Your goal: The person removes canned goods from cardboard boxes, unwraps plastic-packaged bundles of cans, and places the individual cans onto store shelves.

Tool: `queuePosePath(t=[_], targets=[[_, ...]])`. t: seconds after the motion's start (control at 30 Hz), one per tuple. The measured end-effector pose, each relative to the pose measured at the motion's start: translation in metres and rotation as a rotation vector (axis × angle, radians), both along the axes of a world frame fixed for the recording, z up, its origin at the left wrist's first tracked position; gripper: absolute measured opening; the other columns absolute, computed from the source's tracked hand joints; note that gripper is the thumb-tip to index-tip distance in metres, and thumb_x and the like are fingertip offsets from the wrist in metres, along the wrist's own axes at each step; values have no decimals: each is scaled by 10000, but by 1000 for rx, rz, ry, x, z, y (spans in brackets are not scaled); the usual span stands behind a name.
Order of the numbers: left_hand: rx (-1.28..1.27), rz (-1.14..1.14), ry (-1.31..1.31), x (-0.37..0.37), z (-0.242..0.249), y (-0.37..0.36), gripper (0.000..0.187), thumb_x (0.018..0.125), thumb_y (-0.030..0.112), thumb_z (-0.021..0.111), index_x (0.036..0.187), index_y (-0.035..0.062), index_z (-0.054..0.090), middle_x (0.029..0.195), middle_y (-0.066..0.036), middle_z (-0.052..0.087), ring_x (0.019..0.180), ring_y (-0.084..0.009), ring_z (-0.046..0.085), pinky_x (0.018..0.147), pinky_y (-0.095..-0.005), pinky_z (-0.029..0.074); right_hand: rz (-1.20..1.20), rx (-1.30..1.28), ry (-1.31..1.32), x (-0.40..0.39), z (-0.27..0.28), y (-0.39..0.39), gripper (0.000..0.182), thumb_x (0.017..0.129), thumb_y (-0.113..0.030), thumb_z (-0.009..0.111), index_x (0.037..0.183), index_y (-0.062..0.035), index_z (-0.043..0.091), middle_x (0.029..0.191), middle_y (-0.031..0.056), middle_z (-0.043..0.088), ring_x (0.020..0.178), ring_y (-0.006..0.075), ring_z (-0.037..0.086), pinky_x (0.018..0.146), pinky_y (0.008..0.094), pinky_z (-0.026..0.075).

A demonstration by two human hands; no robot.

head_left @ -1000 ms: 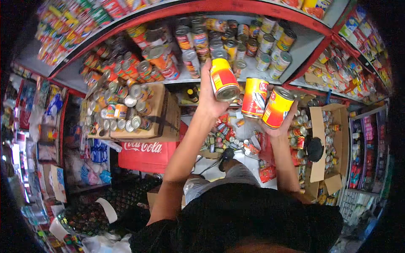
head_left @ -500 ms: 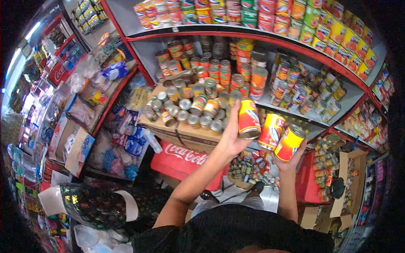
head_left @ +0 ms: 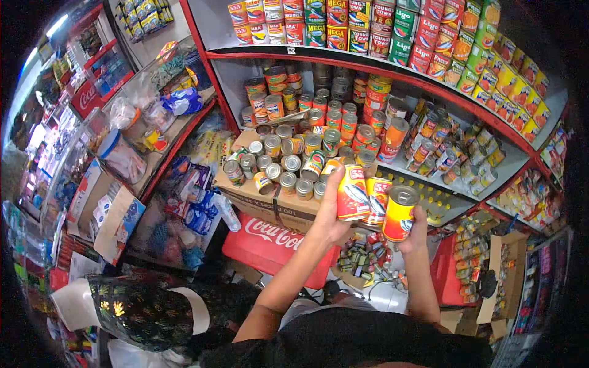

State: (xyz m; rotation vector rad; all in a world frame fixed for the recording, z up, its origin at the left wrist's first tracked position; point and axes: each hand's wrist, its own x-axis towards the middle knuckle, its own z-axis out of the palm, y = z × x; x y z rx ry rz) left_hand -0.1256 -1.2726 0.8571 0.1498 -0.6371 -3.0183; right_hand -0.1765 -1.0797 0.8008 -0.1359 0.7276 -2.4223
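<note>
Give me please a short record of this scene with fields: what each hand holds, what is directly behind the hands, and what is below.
left hand: holds one red and yellow can, upright, fish picture on its label
right hand: holds two cans of the same kind, side by side
behind the hands: cardboard box with many small cans standing and lying on top
shelves: red-edged, full of cans in rows
below: red Coca-Cola crate under the box; more cans on the floor
</note>
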Motion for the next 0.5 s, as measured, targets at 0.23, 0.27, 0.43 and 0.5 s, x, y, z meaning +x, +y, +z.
queuePosePath(t=[0.23,0.27,0.43,0.5], targets=[[-186,210,-22,2,3,-34,457,918,445,448,1100,35,533,1037,-133,617,937,-243,609,839,-399,501,189,148,138,-24,12,-54,645,659,-294,717,1194,-12,492,1130,100,585,1006,212,583,894,365,481],[-196,226,-41,3,3,-39,455,918,444,447,1093,33,536,1027,-132,620,929,-240,612,836,-391,504,232,130,165,-23,19,-62,667,644,-278,715,1208,-15,475,1142,100,577,1012,210,581,903,366,477],[-290,285,26,0,20,-74,510,898,469,472,1150,26,497,1029,-132,618,922,-228,614,828,-375,509,277,175,286,-35,26,-95,767,599,-249,712,1265,-25,405,1173,97,556,1051,214,567,912,352,470],[-365,215,98,-8,24,-98,568,884,520,460,1170,30,485,1027,-132,619,915,-226,616,822,-364,513,238,194,244,-41,28,-115,780,600,-254,716,1275,-26,398,1181,99,554,1078,224,557,922,353,465]])
